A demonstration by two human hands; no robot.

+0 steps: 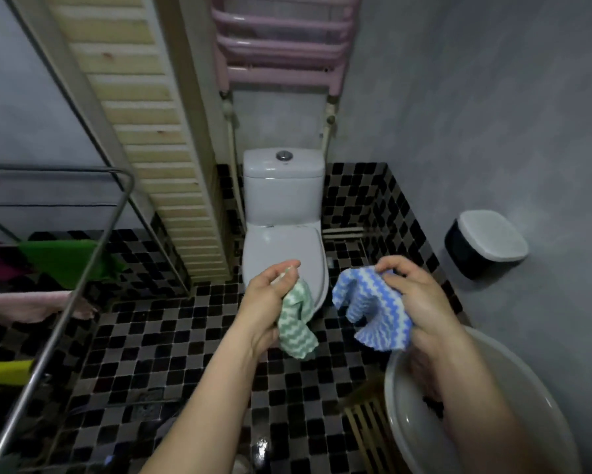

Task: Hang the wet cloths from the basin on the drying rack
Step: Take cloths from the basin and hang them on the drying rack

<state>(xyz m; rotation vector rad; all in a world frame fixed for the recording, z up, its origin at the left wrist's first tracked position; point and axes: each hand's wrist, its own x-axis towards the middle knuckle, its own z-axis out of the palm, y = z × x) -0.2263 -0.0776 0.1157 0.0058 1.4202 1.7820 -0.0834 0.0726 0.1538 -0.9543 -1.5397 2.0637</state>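
Rack (64, 319) stands at left w/ other cloths hung on it; basin (407, 429) sits low right. Step looks like carry-over: green zigzag cloth (296, 323) is bunched in left hand's (270, 295) curled grip, and blue zigzag cloth (373, 302) is pinched by right hand (421, 302). Both are mid-air btwn basin and rack. Next, prob. turn left, shake one open, drape over a free rail. No readable writing or brands.

A home bathroom, small and lived-in. A white ceramic toilet with a push-button cistern (282, 213) stands against the back wall under a pink ladder-shaped towel radiator (281, 46). The floor of small black and grey mosaic tiles (171, 340) runs a little way up the grey walls. A black pedal bin with a white lid (486, 244) sits at the right, and a metal-tube drying rack (105, 234) hung with coloured cloths stands at the left.
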